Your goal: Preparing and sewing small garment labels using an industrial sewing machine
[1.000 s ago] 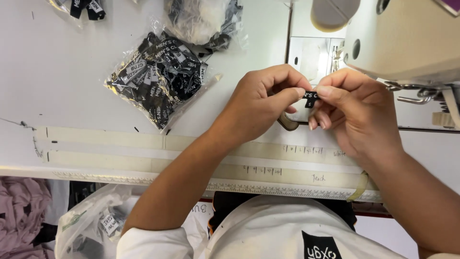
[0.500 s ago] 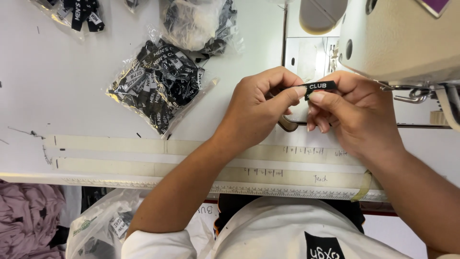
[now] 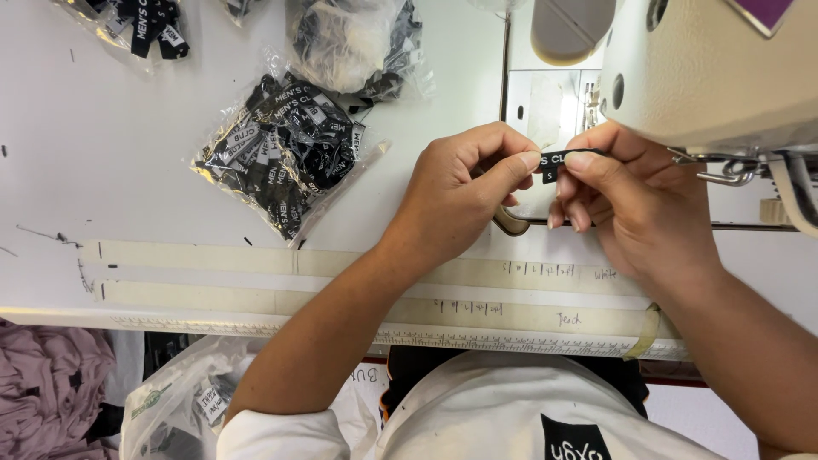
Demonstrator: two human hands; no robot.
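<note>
A small black woven label [image 3: 558,162] with white lettering is pinched between both hands above the white sewing table [image 3: 128,170]. My left hand [image 3: 464,192] holds its left end between thumb and forefinger. My right hand [image 3: 635,200] grips its right end, just below the cream sewing machine head [image 3: 707,68]. The label hangs in front of the machine's metal needle plate [image 3: 545,102].
A clear bag of black labels [image 3: 281,153] lies left of my hands. Two more bags [image 3: 354,38] [image 3: 141,21] sit at the far edge. Tape strips with pen marks [image 3: 256,260] run along the near edge. Pink fabric [image 3: 43,392] and another bag [image 3: 183,400] hang below the table.
The label was bunched between my fingertips a second ago; it is now stretched out flat between both hands. My hands have shifted slightly apart.
</note>
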